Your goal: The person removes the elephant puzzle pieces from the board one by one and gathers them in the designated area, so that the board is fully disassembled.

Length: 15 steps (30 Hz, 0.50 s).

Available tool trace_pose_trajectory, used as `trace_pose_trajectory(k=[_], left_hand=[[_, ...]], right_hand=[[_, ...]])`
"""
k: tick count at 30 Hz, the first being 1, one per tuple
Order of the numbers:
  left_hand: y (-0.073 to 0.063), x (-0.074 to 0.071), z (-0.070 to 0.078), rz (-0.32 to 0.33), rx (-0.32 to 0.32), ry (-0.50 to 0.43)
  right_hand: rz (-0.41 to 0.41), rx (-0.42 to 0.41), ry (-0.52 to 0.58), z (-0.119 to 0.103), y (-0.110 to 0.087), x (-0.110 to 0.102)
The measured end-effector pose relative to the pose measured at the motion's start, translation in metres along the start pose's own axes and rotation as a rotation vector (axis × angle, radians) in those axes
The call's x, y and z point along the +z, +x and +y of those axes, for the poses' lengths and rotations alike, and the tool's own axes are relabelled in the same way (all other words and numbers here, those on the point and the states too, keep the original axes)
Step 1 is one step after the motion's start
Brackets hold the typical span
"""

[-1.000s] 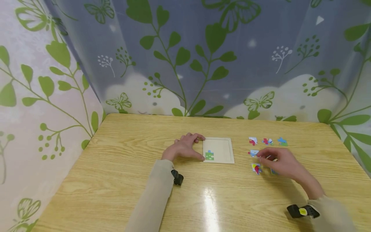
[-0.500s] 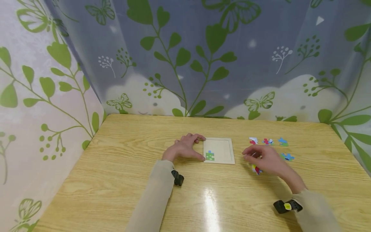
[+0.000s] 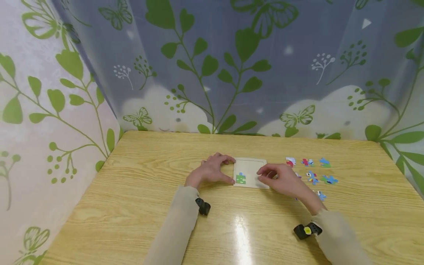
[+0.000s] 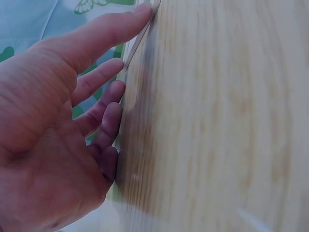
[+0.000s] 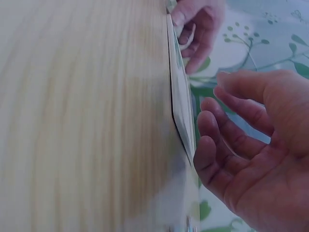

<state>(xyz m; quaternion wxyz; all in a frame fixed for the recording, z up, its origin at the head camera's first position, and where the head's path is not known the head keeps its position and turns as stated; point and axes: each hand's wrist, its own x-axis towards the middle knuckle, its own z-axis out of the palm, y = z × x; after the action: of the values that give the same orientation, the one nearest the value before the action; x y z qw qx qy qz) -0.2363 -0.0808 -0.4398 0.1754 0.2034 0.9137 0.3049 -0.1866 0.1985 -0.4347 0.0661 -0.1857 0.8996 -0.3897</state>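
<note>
My left hand (image 3: 209, 169) rests on the table beside a small pale puzzle tray (image 3: 250, 161). Its thumb touches the tray's near left corner, and a fingertip meets the far left one. In the left wrist view this hand (image 4: 53, 116) has its thumb along the tray's thin edge. Inside the tray's near left corner lies a green puzzle piece (image 3: 241, 179) with a blue knob. Over the tray's right side hovers my right hand (image 3: 281, 179), fingers loosely bent. Nothing shows between thumb and fingers of this hand (image 5: 256, 140) in the right wrist view.
Loose puzzle pieces lie in rows right of the tray, among them a red-and-white piece (image 3: 290, 161), a blue-green piece (image 3: 329, 179) and a blue-white piece (image 3: 320, 195). My right hand partly covers others. A printed curtain (image 3: 212, 66) stands behind the wooden table (image 3: 149, 154).
My right hand has moved left from above the loose pieces to the tray's right side, uncovering several pieces. My left hand stays at the tray's left edge.
</note>
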Motion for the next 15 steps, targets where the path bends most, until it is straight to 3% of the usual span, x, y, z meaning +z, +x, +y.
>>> trace_pose_trajectory(k=[7, 15], left_hand=[[-0.003, 0.002, 0.004, -0.005, 0.022, -0.074], [-0.005, 0.003, 0.003, -0.022, 0.045, -0.087]], right_hand=[[-0.015, -0.018, -0.008, -0.01, 0.014, 0.017], [-0.033, -0.025, -0.037, -0.011, 0.024, 0.023]])
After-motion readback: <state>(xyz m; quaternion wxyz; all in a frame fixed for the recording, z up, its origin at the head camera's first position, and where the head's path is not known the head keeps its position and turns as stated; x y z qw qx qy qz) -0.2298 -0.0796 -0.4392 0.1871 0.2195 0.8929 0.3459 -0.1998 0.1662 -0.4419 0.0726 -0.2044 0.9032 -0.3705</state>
